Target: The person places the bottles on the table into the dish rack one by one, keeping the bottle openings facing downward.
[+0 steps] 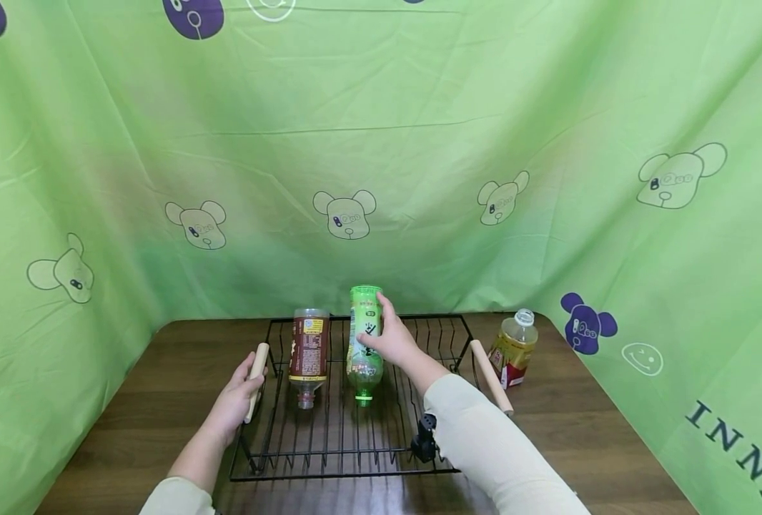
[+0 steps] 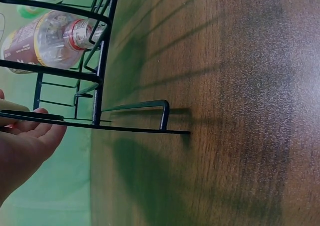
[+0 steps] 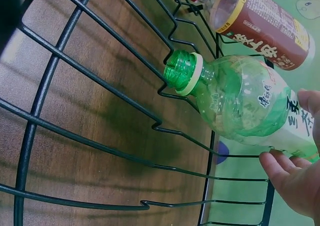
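Green bottle: translucent green plastic bottle with a white-and-green label (image 1: 363, 368), uncapped, mouth down and base up, inside the rack near its middle, the neck down among the floor wires; whether it bears on them cannot be told.
Right hand: right hand (image 1: 394, 340), thumb and fingers round the upper part of the green bottle, holding it.
Left hand: left hand (image 1: 236, 393), gripping the left pale round wooden handle (image 1: 259, 363) of the rack.
Brown-label bottle: clear plastic bottle with a brown, yellow-edged label (image 1: 308, 347), red ring at the neck, uncapped, likewise mouth down in the rack, left of the green bottle and apart from it.
Rack: black metal wire rack (image 3: 57, 53), standing on the table.
Right handle: pale round wooden bar (image 1: 492, 377), at the rack's right side.
Gold-label bottle: clear plastic bottle with a gold-and-red label (image 1: 515, 350), upright on the table, just beyond the right handle.
Table: brown wood-grain surface (image 1: 162, 400).
Backdrop: light green cloth (image 1: 419, 157), printed with bear heads.
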Demonstrator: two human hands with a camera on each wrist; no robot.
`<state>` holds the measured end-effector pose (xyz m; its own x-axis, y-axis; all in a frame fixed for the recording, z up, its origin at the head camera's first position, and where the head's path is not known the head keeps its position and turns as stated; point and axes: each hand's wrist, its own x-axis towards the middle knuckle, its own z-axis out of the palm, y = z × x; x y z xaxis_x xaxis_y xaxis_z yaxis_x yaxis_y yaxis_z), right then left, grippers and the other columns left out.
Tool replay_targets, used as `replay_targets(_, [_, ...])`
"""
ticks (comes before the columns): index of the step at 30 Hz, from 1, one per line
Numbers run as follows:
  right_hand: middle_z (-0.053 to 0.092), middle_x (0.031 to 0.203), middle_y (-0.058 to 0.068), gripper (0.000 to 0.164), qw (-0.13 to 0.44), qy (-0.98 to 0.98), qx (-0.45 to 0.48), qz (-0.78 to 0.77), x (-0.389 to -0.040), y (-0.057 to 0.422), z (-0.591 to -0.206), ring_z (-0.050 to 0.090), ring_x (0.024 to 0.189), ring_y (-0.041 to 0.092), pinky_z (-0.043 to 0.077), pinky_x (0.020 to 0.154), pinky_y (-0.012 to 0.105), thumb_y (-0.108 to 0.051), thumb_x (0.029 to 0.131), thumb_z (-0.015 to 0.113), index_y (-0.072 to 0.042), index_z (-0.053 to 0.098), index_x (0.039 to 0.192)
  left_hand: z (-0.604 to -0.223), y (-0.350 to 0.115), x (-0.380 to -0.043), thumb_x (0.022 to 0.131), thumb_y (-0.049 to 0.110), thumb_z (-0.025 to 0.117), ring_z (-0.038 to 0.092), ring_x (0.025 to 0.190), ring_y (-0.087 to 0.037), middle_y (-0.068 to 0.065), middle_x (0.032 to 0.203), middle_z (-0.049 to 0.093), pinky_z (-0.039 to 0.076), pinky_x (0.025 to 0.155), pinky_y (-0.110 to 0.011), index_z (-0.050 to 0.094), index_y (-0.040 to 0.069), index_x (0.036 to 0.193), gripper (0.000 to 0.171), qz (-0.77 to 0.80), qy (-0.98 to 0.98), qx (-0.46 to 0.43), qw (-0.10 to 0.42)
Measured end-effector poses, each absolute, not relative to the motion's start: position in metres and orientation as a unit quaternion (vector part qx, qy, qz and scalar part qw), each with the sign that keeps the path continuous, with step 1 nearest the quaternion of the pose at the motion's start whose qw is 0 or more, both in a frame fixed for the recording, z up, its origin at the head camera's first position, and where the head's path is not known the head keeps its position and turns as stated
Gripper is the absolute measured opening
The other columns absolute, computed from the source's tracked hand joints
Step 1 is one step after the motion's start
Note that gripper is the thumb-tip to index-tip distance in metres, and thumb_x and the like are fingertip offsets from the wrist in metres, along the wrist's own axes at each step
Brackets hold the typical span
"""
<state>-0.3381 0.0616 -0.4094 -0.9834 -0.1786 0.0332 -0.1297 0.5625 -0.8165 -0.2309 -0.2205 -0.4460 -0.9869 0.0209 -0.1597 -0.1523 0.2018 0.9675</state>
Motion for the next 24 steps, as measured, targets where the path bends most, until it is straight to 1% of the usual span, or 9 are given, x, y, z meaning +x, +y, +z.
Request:
replay_targets(5, [0.038, 0.152, 0.025, 0.093, 0.032, 0.887, -0.103, -0.450, -0.3369, 0.0617, -0.4098, 0.058, 0.115, 0.040, 0.049, 0.096, 0.053, -0.026, 0.090, 0.071, -0.023, 0.008, 0.159, -0.4457, -0.2201, -0.2306, 0.105, 0.014, 0.030, 0.011, 0.147, -0.049, -0.029, 0.159, 0.020, 0.014, 0.116, -0.064, -0.004, 0.006, 0.157, 0.063, 0.629, 0.773, -0.042, 0.069])
replay_targets(11, [0.032, 0.155, 0.026, 0.092, 0.046, 0.889, -0.117, -0.440, -0.3349, 0.0628, -0.4097, 0.057, 0.119, 0.042, 0.051, 0.094, 0.051, -0.028, 0.092, 0.068, -0.021, 0.005, 0.159, -0.4462, -0.2202, -0.2305, 0.105, 0.015, 0.031, 0.012, 0.146, -0.050, -0.030, 0.158, 0.020, 0.015, 0.115, -0.065, -0.004, 0.006, 0.157, 0.063, 0.623, 0.778, -0.039, 0.070])
replay_targets(13, [0.033, 0.154, 0.026, 0.092, 0.049, 0.889, -0.115, -0.441, -0.3353, 0.0629, -0.4106, 0.057, 0.119, 0.041, 0.051, 0.093, 0.050, -0.027, 0.092, 0.068, -0.019, 0.005, 0.159, -0.4463, -0.2203, -0.2304, 0.105, 0.015, 0.030, 0.012, 0.147, -0.049, -0.029, 0.158, 0.020, 0.016, 0.114, -0.065, -0.004, 0.006, 0.157, 0.064, 0.622, 0.779, -0.038, 0.071])
replay_targets(18, [0.037, 0.152, 0.025, 0.092, 0.055, 0.881, -0.103, -0.459, -0.3385, 0.0631, -0.4141, 0.057, 0.119, 0.040, 0.053, 0.092, 0.049, -0.025, 0.091, 0.070, -0.019, 0.008, 0.159, -0.4463, -0.2205, -0.2306, 0.104, 0.015, 0.030, 0.012, 0.147, -0.049, -0.029, 0.159, 0.019, 0.016, 0.114, -0.065, -0.005, 0.007, 0.157, 0.064, 0.622, 0.779, -0.035, 0.071])
replay_targets(24, [0.038, 0.149, 0.026, 0.092, 0.056, 0.875, -0.100, -0.470, -0.3357, 0.0627, -0.4116, 0.058, 0.119, 0.041, 0.055, 0.089, 0.047, -0.024, 0.091, 0.071, -0.019, 0.009, 0.159, -0.4462, -0.2207, -0.2305, 0.105, 0.015, 0.031, 0.012, 0.147, -0.049, -0.029, 0.159, 0.019, 0.016, 0.115, -0.064, -0.005, 0.006, 0.157, 0.064, 0.623, 0.778, -0.037, 0.072])
